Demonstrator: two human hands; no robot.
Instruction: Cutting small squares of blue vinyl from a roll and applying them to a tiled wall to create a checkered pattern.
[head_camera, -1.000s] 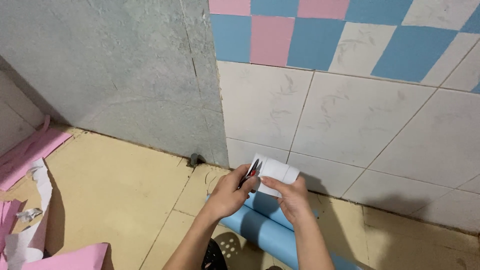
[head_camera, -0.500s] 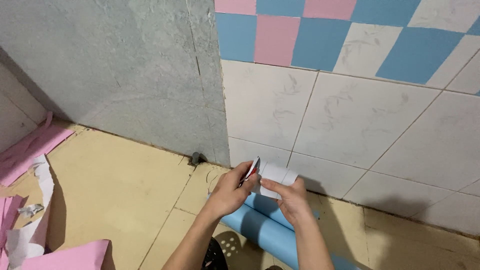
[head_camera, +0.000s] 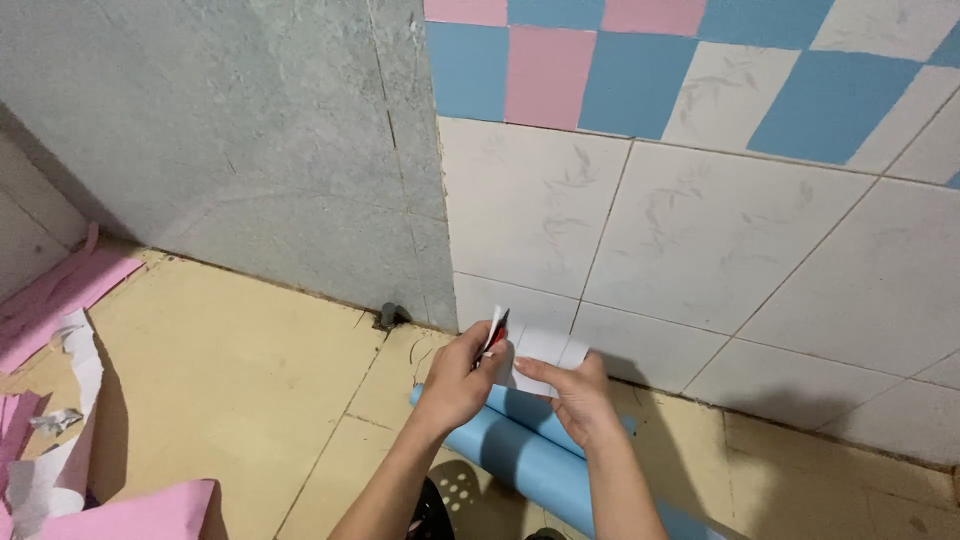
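My left hand (head_camera: 462, 375) grips a small red and silver cutter (head_camera: 496, 328), its blade pointing up at the left edge of a white sheet (head_camera: 545, 355). My right hand (head_camera: 580, 400) holds that white sheet from below, fingers curled under it. Both hands are raised in front of the tiled wall, just above a light blue roll (head_camera: 535, 455) that lies on the floor beneath them. My forearms reach up from the bottom of the view.
A grey cement wall (head_camera: 230, 150) meets a white tiled wall (head_camera: 700, 250) with pink and blue squares (head_camera: 640, 70) above. Pink sheets (head_camera: 140, 510) and white backing strips (head_camera: 70, 420) lie on the yellow floor (head_camera: 220, 400) at the left. A small dark pipe stub (head_camera: 390, 315) sits in the corner.
The view shifted slightly. The cutter in my left hand has tilted more upright against the sheet's left edge, and the white sheet looks flatter and less curled than before.
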